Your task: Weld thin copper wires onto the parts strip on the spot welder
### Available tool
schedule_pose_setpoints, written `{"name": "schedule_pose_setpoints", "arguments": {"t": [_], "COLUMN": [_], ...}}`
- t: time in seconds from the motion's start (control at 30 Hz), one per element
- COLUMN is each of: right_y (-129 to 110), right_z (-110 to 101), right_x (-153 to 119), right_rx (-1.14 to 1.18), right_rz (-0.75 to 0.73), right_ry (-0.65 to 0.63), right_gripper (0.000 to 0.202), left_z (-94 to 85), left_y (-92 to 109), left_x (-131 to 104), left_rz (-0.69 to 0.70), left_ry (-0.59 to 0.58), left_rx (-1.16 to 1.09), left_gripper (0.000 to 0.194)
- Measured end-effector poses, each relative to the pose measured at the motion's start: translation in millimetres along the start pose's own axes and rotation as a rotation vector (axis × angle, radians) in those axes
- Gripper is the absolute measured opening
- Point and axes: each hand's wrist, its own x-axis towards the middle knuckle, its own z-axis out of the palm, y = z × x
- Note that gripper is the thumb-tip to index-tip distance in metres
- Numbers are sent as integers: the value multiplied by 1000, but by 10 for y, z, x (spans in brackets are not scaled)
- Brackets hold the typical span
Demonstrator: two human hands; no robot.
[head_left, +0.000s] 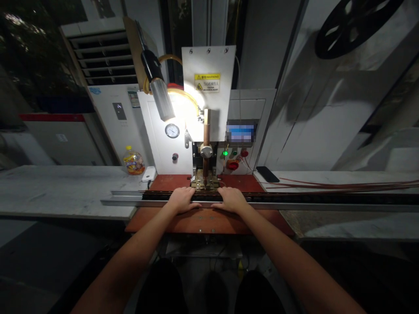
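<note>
My left hand (182,199) lies over a long dark strip (268,198), just left of the welding machine's copper electrode (206,131). On the other side, my right hand (231,199) rests across the same strip. The fingers of both hands reach over its far side, while the thumbs point inward along the near side. A long grey metal channel (310,206) runs under and along the strip. Beneath the electrode tip sits a small brass-coloured fixture (205,179). My palms and fingers hide parts of the strip, so how tightly they grip is hard to see.
A reddish-brown board (209,221) lies beneath the channel. Thin brown strips (343,186) extend to the right near a black phone (267,174). A bottle (133,160) and a white device (149,174) stand left. A lit lamp (160,96) hangs above.
</note>
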Motion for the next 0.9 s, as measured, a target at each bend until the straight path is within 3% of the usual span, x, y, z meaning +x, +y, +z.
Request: {"name": "schedule_pose_setpoints", "arguments": {"t": [0.3,0.67,0.9], "right_y": [-42,-57,-75], "right_z": [63,8,-24], "right_x": [-14,17,51], "right_rx": [-20,-7,3], "right_rz": [-27,-14,-3], "right_ry": [58,19,-10], "right_gripper": [73,70,73], "left_z": [29,-35,-44], "left_y": [24,43,200], "left_x": [-37,-1,102], "left_rz": [-22,-39,-45], "left_ry": [16,0,11], "left_rx": [12,16,-1], "left_gripper": [61,61,67]}}
